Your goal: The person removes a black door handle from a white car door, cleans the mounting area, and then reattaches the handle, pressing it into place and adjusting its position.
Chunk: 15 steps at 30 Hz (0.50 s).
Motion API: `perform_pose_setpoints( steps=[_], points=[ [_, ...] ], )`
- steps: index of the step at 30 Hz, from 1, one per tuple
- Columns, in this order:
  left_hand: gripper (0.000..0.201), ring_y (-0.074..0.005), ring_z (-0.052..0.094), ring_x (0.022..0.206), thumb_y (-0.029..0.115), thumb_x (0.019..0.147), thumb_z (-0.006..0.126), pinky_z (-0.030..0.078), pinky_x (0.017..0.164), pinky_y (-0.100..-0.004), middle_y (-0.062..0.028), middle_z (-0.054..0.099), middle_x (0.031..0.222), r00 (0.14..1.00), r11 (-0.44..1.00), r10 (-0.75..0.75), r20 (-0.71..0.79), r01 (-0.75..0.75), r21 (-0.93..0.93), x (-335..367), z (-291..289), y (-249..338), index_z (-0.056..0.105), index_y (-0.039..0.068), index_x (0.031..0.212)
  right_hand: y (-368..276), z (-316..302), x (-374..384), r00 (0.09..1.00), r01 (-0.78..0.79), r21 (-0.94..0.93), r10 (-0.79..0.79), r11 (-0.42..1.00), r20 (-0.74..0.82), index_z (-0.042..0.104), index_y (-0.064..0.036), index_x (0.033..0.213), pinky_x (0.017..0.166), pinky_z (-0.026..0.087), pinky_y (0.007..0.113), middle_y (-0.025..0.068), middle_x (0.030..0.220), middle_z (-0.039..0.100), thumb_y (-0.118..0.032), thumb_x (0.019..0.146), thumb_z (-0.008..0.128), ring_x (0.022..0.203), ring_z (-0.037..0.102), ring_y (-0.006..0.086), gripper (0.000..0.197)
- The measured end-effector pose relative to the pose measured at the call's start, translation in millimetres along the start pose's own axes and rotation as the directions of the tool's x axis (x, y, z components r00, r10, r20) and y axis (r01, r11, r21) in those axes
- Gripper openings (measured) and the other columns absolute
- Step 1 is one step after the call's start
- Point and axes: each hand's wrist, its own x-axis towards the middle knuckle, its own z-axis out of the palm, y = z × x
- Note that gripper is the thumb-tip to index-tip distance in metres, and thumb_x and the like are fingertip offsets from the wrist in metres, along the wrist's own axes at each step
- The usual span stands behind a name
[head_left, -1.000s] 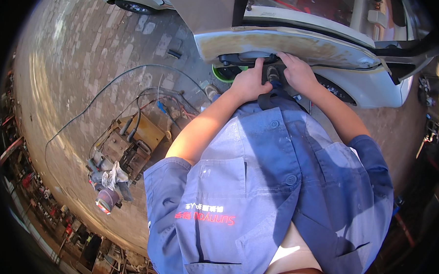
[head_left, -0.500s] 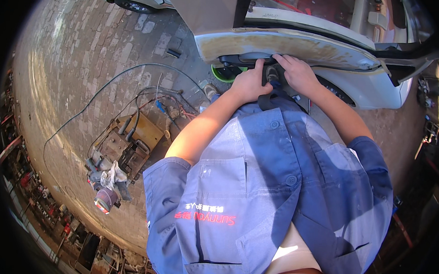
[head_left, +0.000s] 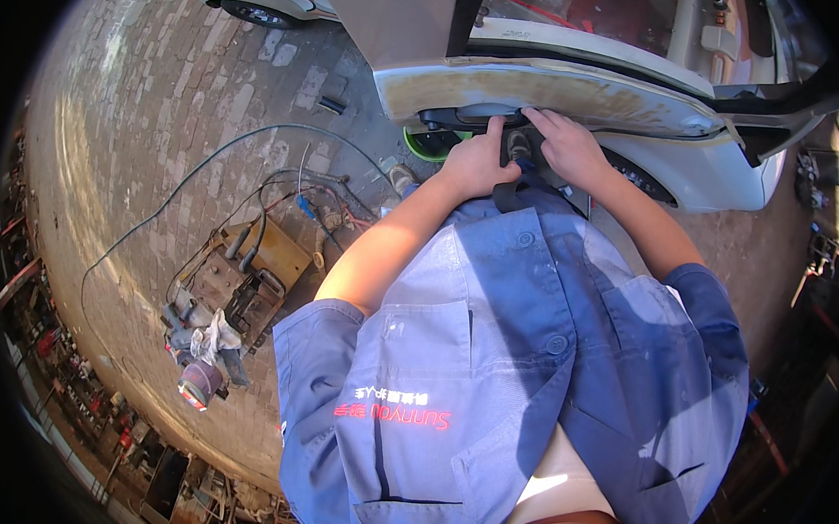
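A black door handle (head_left: 474,119) runs along the outside of an open car door (head_left: 562,85) whose panel has sanded, yellowish-brown patches. My left hand (head_left: 476,164) is at the handle's middle, its index finger pressed against it and its thumb pointing inward; its other fingers are mostly hidden. My right hand (head_left: 569,145) closes its fingertips over the handle's right end, its thumb out of sight. Beside my left thumb hangs a black strap (head_left: 506,197), in front of my blue work jacket (head_left: 495,287). What lies under the fingertips is hidden.
Left of me, a yellowish metal machine (head_left: 283,254) stands on the brick floor with cables, a rag (head_left: 215,336) and a can (head_left: 200,379). A long hose (head_left: 186,178) curves across the bricks. A green-rimmed bucket (head_left: 424,147) sits below the door, near my feet.
Both hands stay at the door handle, with only a slight shift of the right fingers. The door sits slightly lower in the picture.
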Motion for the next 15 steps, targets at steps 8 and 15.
perform_pose_setpoints(
  steps=[8, 15],
  points=[
    [0.084, -0.0516, 0.073, 0.088, 0.035, 0.083, 0.073, 0.059, 0.079, -0.0572, -0.0325, 0.073, 0.09, 1.0, 1.0, 0.001, 0.012, -0.001, -0.01, 0.0, -2.2, 0.6, 0.037, -0.003, 0.149, 6.9, 3.1, 4.6, 1.0, -0.018, -0.029, 0.018, 0.999, -0.008, 0.056, -0.005, 0.146, 0.099, 0.055, 0.049, 0.0204, 0.13, 0.067, 0.0, 0.087, 0.061, 0.116, 0.067, 0.0401, 0.06],
    [0.085, -0.052, 0.073, 0.09, 0.036, 0.083, 0.073, 0.058, 0.081, -0.0571, -0.0339, 0.073, 0.094, 1.0, 1.0, 0.012, 0.008, -0.011, -0.014, 0.2, -2.8, -0.3, 0.037, -0.003, 0.15, 10.9, -7.8, 1.9, 0.999, 0.014, 0.001, -0.014, 1.0, 0.043, 0.053, -0.0054, 0.149, 0.099, 0.055, 0.05, 0.0198, 0.128, 0.067, 0.0, 0.087, 0.06, 0.114, 0.067, 0.0394, 0.063]
  ],
)
